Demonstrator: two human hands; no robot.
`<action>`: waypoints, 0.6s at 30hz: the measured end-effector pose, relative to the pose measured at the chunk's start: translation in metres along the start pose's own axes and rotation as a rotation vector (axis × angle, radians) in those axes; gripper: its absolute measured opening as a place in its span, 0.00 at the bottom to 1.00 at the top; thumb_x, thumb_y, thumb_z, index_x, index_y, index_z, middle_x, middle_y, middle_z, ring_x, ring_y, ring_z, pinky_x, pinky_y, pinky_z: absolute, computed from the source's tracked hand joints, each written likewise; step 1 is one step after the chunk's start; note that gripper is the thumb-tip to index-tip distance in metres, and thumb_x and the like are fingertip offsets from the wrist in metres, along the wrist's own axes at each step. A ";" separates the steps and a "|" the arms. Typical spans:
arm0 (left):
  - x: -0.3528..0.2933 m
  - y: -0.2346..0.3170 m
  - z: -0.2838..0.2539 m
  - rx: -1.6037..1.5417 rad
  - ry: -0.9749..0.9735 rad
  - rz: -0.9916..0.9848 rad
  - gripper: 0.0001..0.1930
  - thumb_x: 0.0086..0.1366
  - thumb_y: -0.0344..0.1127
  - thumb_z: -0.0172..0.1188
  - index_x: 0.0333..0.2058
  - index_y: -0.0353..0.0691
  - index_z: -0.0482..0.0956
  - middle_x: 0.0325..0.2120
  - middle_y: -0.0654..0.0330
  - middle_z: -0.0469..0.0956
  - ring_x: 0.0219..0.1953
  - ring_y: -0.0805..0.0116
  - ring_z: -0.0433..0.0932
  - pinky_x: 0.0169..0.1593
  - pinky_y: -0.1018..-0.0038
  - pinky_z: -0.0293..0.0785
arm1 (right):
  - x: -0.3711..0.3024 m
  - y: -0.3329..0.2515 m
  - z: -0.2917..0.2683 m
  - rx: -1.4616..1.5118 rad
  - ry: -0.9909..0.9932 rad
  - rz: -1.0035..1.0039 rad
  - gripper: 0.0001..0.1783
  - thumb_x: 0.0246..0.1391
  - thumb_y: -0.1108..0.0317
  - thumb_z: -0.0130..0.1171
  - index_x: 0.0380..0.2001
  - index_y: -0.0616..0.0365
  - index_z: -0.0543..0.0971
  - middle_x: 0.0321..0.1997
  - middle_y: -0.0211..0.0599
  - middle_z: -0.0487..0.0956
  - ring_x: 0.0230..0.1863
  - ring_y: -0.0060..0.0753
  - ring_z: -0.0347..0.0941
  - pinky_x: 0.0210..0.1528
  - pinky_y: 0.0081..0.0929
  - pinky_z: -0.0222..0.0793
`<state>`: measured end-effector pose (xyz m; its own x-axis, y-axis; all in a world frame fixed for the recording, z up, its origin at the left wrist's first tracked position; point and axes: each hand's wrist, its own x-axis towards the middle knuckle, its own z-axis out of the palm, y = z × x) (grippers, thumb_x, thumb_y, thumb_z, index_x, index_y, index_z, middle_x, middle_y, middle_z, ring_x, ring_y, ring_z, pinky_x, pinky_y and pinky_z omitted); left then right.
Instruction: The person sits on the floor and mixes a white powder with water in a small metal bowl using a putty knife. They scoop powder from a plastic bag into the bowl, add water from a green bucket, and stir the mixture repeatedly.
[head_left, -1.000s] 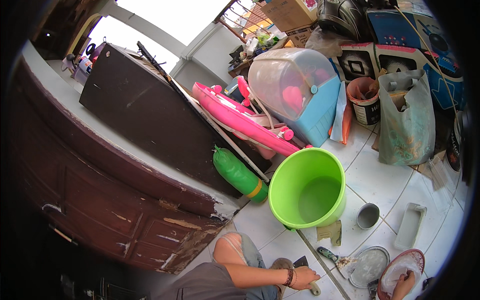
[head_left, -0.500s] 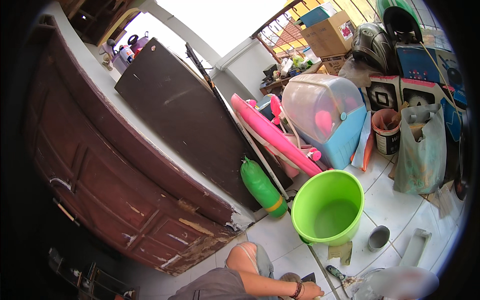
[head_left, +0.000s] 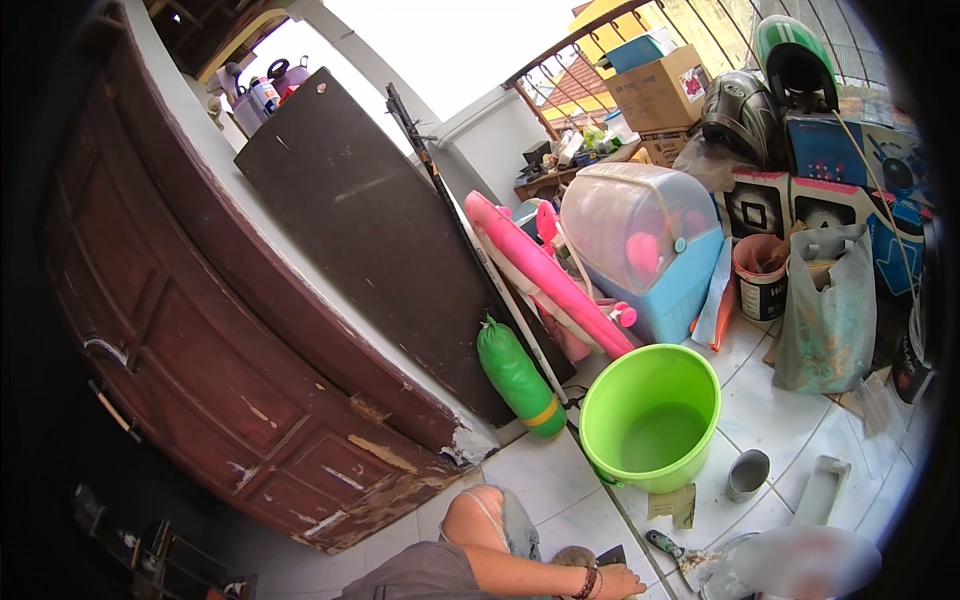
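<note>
White tile floor (head_left: 550, 472); L hand (head_left: 620, 582) closed on dark-bladed scraper (head_left: 612, 556), low, rt of ctr. R hand: can't tell, blur. Grn-handled spatula (head_left: 690, 564) nearby, crusted, prob. used; amt left unclear.

Daylight pours through the openings at the top, where the sky (head_left: 425, 45) is burnt out to plain white. The white floor tiles (head_left: 562, 468) are bright, with soft, faint shadows; the green bucket (head_left: 652, 415) is shaded inside. The dark red door (head_left: 225, 330) takes less light, and the lower left corner sinks into near blackness. The middle is reasonably sharp. A smooth, pale oval blur (head_left: 808, 563) hides detail at lower right, while the left hand (head_left: 620, 582) beside it remains readable. Fisheye distortion bows the door and railing (head_left: 600, 28), and a black vignette rings the view, with bluish fringing at right.
</note>
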<state>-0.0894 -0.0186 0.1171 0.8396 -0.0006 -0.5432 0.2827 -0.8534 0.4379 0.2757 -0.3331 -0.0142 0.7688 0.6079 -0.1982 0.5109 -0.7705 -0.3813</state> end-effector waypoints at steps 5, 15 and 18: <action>0.000 0.005 -0.011 0.016 0.023 0.068 0.17 0.57 0.48 0.62 0.37 0.41 0.78 0.29 0.49 0.81 0.35 0.46 0.81 0.38 0.55 0.76 | 0.002 0.061 0.059 -0.079 0.185 -0.086 0.28 0.63 0.52 0.53 0.56 0.63 0.75 0.58 0.54 0.75 0.61 0.56 0.69 0.65 0.52 0.61; -0.011 0.004 -0.009 0.032 0.025 0.052 0.16 0.57 0.47 0.62 0.37 0.43 0.79 0.29 0.50 0.81 0.35 0.47 0.81 0.39 0.54 0.76 | -0.002 -0.012 0.009 -0.100 -0.031 0.188 0.29 0.65 0.48 0.49 0.58 0.60 0.74 0.58 0.53 0.74 0.62 0.54 0.68 0.65 0.47 0.63; -0.014 0.000 -0.003 0.046 0.030 0.063 0.16 0.56 0.47 0.63 0.38 0.43 0.78 0.29 0.51 0.81 0.35 0.47 0.81 0.39 0.54 0.76 | -0.001 -0.022 0.011 -0.185 0.025 0.185 0.29 0.64 0.48 0.49 0.58 0.60 0.74 0.56 0.53 0.76 0.60 0.54 0.71 0.60 0.48 0.68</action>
<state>-0.0998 -0.0176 0.1268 0.8691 -0.0401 -0.4930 0.2075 -0.8752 0.4370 0.2593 -0.3149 -0.0149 0.8639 0.4502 -0.2259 0.4205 -0.8915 -0.1685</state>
